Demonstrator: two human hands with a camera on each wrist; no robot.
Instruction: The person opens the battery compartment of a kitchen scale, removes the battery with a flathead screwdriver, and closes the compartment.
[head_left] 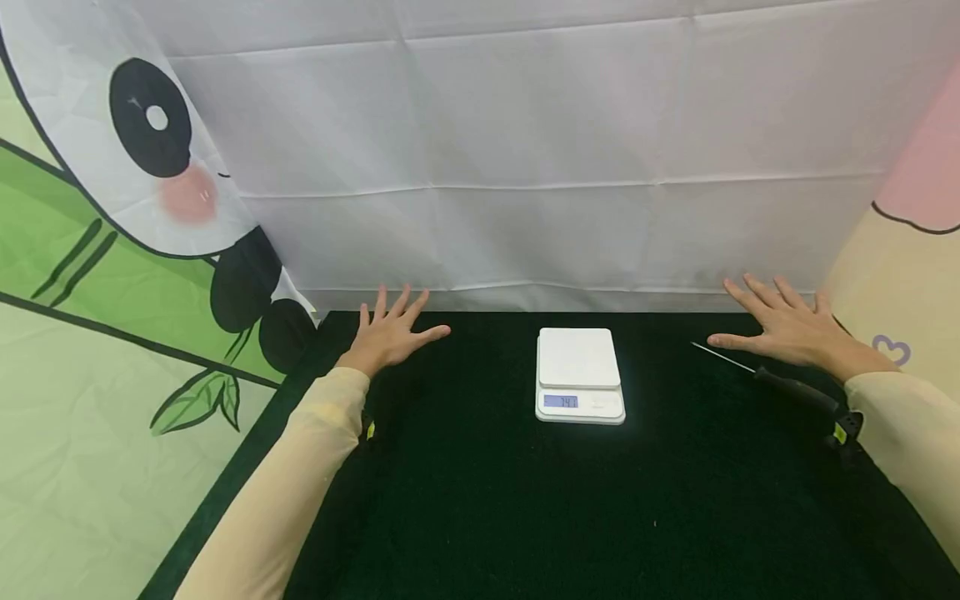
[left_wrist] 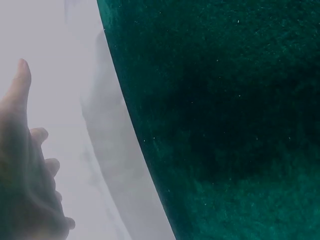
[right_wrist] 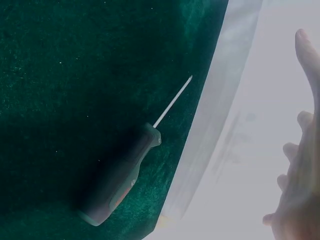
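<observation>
The left hand (head_left: 385, 340) and right hand (head_left: 798, 333) are splayed wide — near the latter lies a stout, dark-handled screwdriver (right_wrist: 121, 175), slim-shafted and pale-tipped.

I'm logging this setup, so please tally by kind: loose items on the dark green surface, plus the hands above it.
Digital scale: 1
Screwdriver: 1
Hands: 2, the left hand and the right hand
Total: 4

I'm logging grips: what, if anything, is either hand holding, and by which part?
Nothing: left hand and right hand are both empty; the screwdriver lies on the table.
</observation>
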